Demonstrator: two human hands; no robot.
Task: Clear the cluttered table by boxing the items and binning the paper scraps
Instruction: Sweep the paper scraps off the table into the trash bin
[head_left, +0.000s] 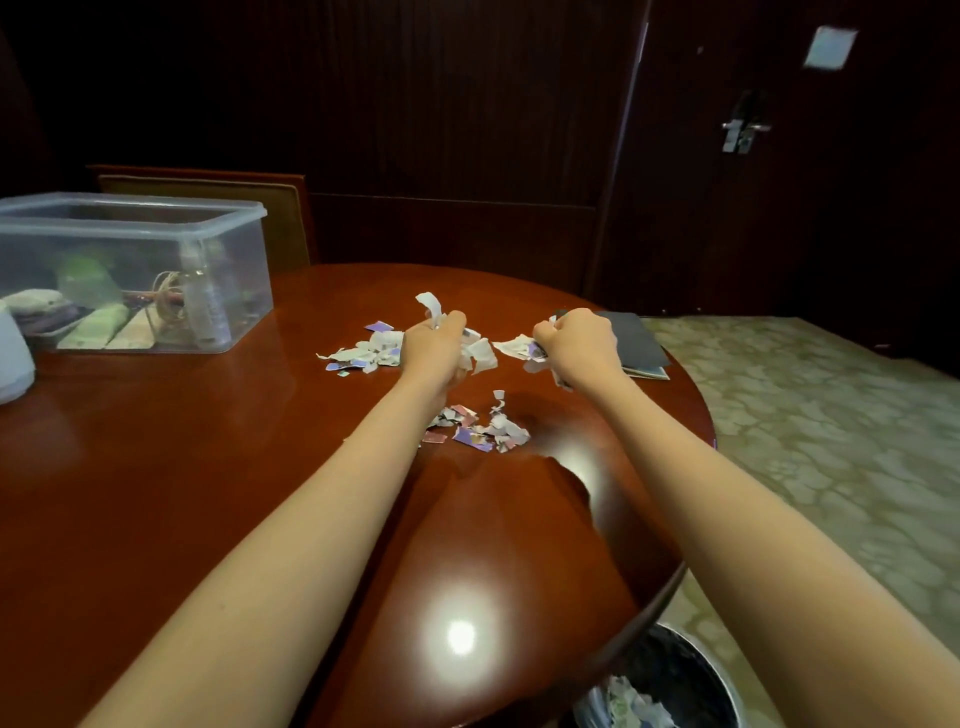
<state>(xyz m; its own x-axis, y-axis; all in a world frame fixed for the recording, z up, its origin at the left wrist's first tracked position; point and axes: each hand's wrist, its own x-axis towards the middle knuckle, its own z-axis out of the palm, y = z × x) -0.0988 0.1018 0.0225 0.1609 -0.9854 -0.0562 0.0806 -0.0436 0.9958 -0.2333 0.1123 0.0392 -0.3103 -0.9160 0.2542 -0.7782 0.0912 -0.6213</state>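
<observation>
1. Two bare arms up close, stretched far out over the brown table (208, 467).
2. Tight fist on the left hand (434, 345), round a bunch of paper scraps (483, 356); right hand (579, 343) squeezing another bunch.
3. More scraps loose on the table, under and beside the left hand.
4. Down low, back by the body on the right-arm side, the bin (675, 670), some scraps already inside.
5. Probably next: pulling both full fists back and down to it.

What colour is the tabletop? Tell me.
The tabletop is glossy reddish-brown, seen in the head view.
</observation>
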